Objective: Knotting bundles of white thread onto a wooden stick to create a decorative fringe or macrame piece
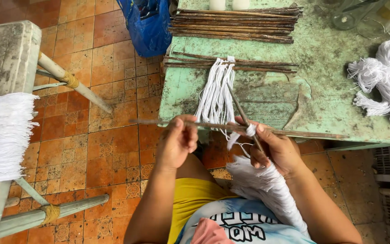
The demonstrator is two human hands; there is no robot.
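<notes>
Over orange tiles, left hand [177,141] and right hand [274,149] each grip-clench a thin stick [294,133].

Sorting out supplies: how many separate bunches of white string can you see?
4: one on the bench at left, one draped over the table edge, one loose on the table's right, one in the right hand.

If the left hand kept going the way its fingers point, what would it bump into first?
Probably the hanging white strings, just past the left hand along the thin stick it pinches. Depth is hard to judge, so it might slip beneath them.
</notes>
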